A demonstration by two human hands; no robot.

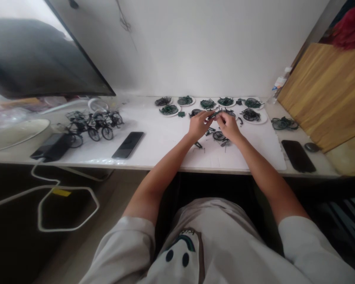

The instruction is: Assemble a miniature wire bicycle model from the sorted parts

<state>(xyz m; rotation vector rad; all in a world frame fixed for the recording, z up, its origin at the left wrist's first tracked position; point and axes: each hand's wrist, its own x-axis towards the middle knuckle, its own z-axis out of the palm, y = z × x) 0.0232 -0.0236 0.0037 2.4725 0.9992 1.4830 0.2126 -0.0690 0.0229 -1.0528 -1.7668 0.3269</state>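
Note:
Over the white sheet, my left hand [199, 125] is closed with its fingertips on a small dark green model bicycle part [214, 114]. My right hand [228, 127] pinches the same part from the other side; the fingers hide much of it. Below the hands lie a small black spoked wheel [219, 136] and thin dark pieces [198, 145]. Behind them stand white plates with heaps of small green and black parts, among them a plate of green parts [207, 104] and a plate of black parts [251, 115].
Assembled model bicycles [96, 125] stand at the left beside a black box [51, 147] and a white basin [20, 134]. One phone [128, 145] lies left, another phone [298, 156] right. A monitor [47, 59], a bottle [279, 85] and a wooden board [328, 94] border the table.

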